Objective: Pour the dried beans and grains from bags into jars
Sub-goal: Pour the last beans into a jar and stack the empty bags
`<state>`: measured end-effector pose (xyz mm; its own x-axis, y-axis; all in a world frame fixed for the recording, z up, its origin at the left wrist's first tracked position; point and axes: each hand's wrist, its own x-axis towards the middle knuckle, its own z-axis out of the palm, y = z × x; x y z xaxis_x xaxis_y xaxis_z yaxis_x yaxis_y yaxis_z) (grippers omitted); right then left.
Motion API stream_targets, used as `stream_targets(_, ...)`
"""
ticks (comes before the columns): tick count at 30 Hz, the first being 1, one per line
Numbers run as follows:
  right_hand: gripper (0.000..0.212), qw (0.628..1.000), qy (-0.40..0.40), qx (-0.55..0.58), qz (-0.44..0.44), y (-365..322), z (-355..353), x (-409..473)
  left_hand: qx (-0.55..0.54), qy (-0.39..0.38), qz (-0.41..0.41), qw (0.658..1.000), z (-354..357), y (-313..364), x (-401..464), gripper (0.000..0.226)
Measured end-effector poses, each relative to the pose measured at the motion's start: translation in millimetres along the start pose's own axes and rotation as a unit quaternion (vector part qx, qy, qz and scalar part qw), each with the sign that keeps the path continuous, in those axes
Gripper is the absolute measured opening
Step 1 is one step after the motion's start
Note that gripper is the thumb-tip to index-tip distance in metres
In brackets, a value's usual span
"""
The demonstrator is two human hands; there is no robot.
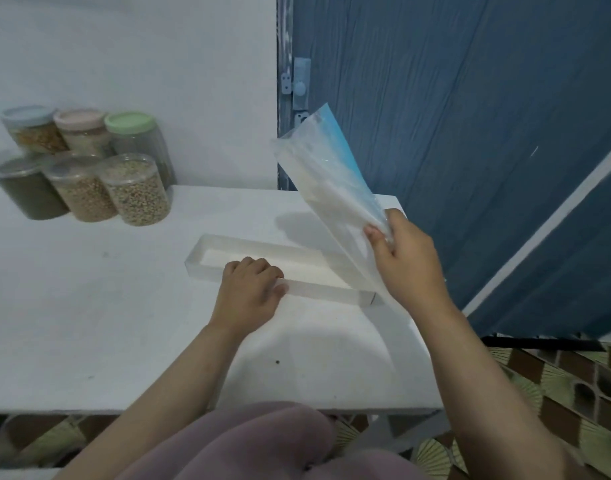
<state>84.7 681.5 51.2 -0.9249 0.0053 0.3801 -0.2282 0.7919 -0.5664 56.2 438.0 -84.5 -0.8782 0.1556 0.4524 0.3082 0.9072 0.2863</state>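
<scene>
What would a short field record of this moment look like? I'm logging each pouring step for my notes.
surface: white table
container: long clear tray with white grain inside
left hand: rests on the tray's near wall, fingers curled over it
right hand: pinches a clear plastic bag, lifted and tilted above the tray's right end
bag contents: looks nearly empty
stored: six filled jars stacked far left by the wall

A clear plastic bag (326,188) was held tilted upward by the right hand (406,258), pinched at its lower end. The near wall of a long clear tray (207,259) on the white tabletop (89,323) was gripped by the left hand (250,292). Six filled jars (82,164) were stacked by the wall.
</scene>
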Motion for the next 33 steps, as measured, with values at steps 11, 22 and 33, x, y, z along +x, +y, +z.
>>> stream_targets(11,0.023,0.991,-0.054,-0.093,-0.077,-36,27,20,-0.199,0.143,-0.097,0.965,-43,-12,-16,0.04)
stream_targets(22,0.016,0.95,-0.273,-0.116,-0.096,-40,54,47,-0.404,0.063,-0.162,0.898,-69,-63,0,0.086)
stream_targets(33,0.015,0.947,-0.306,-0.069,-0.062,-30,74,45,-0.378,0.011,-0.177,0.908,-73,-58,9,0.037)
